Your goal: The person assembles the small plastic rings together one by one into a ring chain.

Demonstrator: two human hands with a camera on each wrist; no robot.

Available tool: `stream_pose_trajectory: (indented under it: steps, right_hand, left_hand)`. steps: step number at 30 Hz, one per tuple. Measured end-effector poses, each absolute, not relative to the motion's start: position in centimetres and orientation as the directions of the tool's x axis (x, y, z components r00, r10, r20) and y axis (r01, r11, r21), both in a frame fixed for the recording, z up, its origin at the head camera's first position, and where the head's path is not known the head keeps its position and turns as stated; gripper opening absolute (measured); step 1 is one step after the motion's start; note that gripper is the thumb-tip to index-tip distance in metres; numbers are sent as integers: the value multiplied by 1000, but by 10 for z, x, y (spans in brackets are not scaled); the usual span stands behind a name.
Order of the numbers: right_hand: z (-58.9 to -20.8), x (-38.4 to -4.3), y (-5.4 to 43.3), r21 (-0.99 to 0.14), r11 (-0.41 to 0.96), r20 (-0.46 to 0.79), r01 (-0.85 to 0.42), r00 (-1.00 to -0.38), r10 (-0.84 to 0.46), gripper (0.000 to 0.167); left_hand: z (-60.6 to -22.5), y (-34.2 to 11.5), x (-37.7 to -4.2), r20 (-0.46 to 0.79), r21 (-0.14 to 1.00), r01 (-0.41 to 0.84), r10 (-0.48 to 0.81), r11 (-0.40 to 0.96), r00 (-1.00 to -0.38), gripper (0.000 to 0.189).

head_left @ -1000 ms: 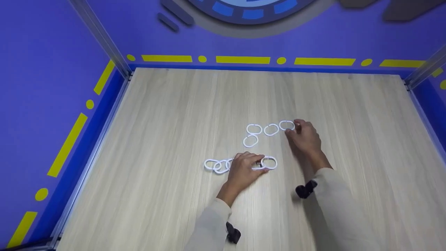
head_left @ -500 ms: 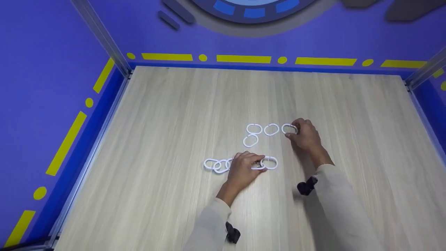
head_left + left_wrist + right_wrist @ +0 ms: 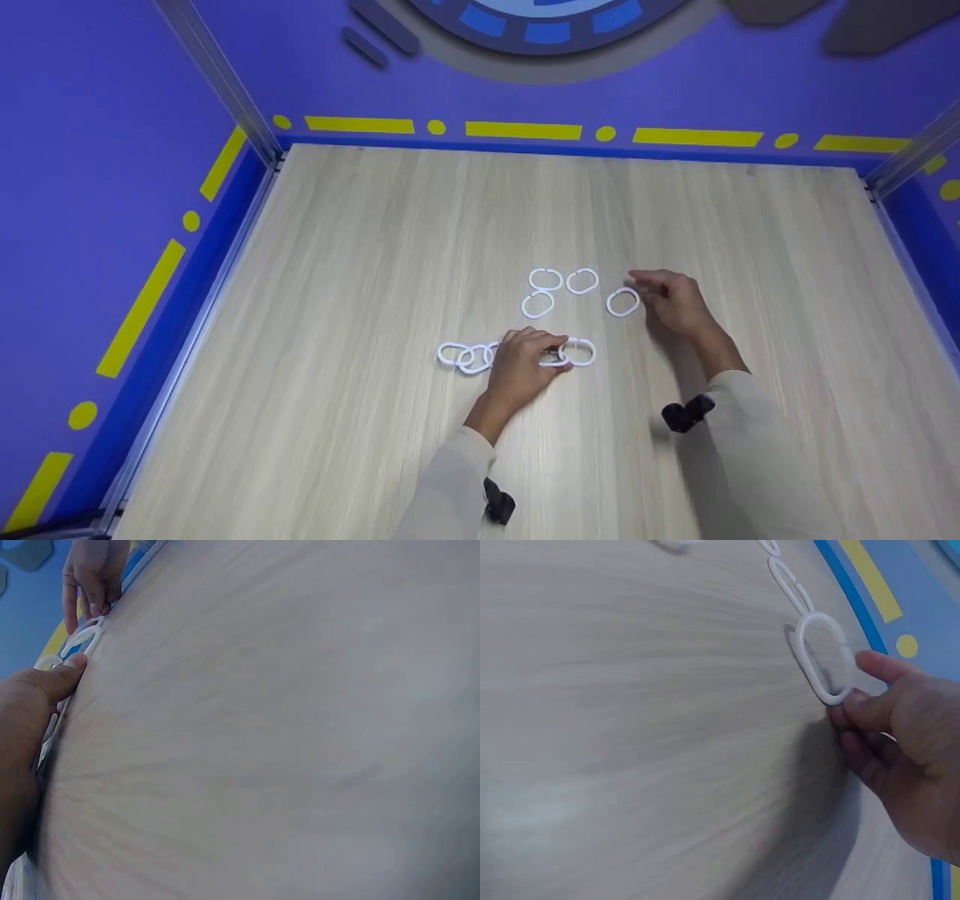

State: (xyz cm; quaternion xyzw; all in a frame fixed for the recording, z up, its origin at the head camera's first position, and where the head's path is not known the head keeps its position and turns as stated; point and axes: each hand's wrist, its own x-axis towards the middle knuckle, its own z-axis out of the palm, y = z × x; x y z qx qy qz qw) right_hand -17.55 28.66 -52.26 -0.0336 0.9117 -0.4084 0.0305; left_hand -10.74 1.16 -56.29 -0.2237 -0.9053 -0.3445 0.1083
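My left hand (image 3: 517,367) grips the middle of a short chain of white oval plastic links (image 3: 474,372) lying on the table. Several joined links show left of the hand; an end link (image 3: 579,365) sticks out on the right past thumb and index finger. The palm hides the chain's middle. My right hand (image 3: 675,301) pinches a single white chain link (image 3: 802,652) by its near end between thumb and fingers. In the right wrist view this link is tilted up from the table, its small gap facing the raised index finger.
Beyond the chain lie three loose white links: an upper left link (image 3: 545,290), a lower one (image 3: 536,317) touching it, and another link (image 3: 578,293) to their right. Blue walls with yellow marks (image 3: 523,130) border the wooden table (image 3: 360,240).
My right hand has drawn its link toward me, away from the loose links, and the link has turned. The index finger has lifted off it. My left hand has stayed on the chain.
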Motion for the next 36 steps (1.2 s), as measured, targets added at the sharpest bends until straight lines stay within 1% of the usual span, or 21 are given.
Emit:
stream_pose_trajectory:
  steps: [2, 4, 5, 7, 9, 10, 11, 13, 17, 19, 21, 24, 26, 29, 33, 36]
  right_hand:
    - [-521, -174, 285, -732, 681, -26, -3, -999, -33, 38]
    - [-519, -171, 280, -702, 709, -54, 61, -998, 32, 31]
    - [-518, -169, 277, -679, 727, -80, 99, -995, 60, 34]
    - [-517, -166, 269, -616, 771, -134, 165, -986, 103, 47]
    - [-516, -164, 260, -543, 817, -178, 196, -977, 117, 61]
    - [-516, -163, 256, -518, 832, -191, 201, -975, 117, 66]
    - [-516, -163, 253, -506, 840, -196, 196, -974, 110, 67]
    - [-516, -164, 248, -506, 844, -199, 180, -976, 88, 63]
    - [-515, -166, 245, -568, 814, -203, 122, -979, 5, 53]
    - [-516, -166, 245, -606, 791, -193, 85, -980, -43, 52]
    - [-519, -165, 246, -641, 766, -156, 36, -984, -84, 54]
    - [-524, -163, 248, -692, 721, -79, -40, -988, -130, 53]
    - [-528, -161, 250, -726, 684, -32, -76, -989, -144, 49]
    - [-534, -157, 251, -794, 601, 9, -93, -990, -142, 41]
    - [-538, -152, 251, -861, 501, 26, -85, -992, -125, 26]
    - [-539, -149, 248, -881, 465, 35, -88, -992, -121, 19]
  left_hand:
    - [-563, 12, -107, 349, 575, 480, 333, 662, -876, 38]
    - [-562, 12, -107, 348, 574, 481, 334, 663, -876, 38]
    - [-562, 12, -107, 348, 573, 481, 334, 664, -876, 38]
    - [-562, 11, -107, 352, 571, 482, 332, 665, -875, 37]
    - [-562, 11, -108, 352, 574, 480, 330, 664, -876, 37]
    - [-562, 11, -108, 351, 576, 479, 329, 662, -877, 37]
    - [-562, 11, -108, 349, 578, 479, 331, 661, -877, 37]
    - [-562, 11, -108, 341, 587, 476, 334, 655, -879, 37]
    - [-562, 12, -107, 332, 600, 467, 329, 650, -884, 37]
    - [-563, 12, -107, 332, 601, 464, 325, 650, -886, 37]
    - [-563, 12, -107, 333, 599, 463, 322, 653, -886, 37]
    - [-563, 11, -107, 345, 593, 471, 322, 653, -882, 36]
    - [-563, 11, -107, 345, 592, 472, 323, 653, -881, 36]
    - [-563, 11, -107, 343, 592, 473, 327, 652, -880, 35]
    - [-563, 11, -108, 338, 593, 472, 330, 653, -881, 35]
    - [-563, 11, -108, 340, 590, 472, 329, 655, -881, 35]
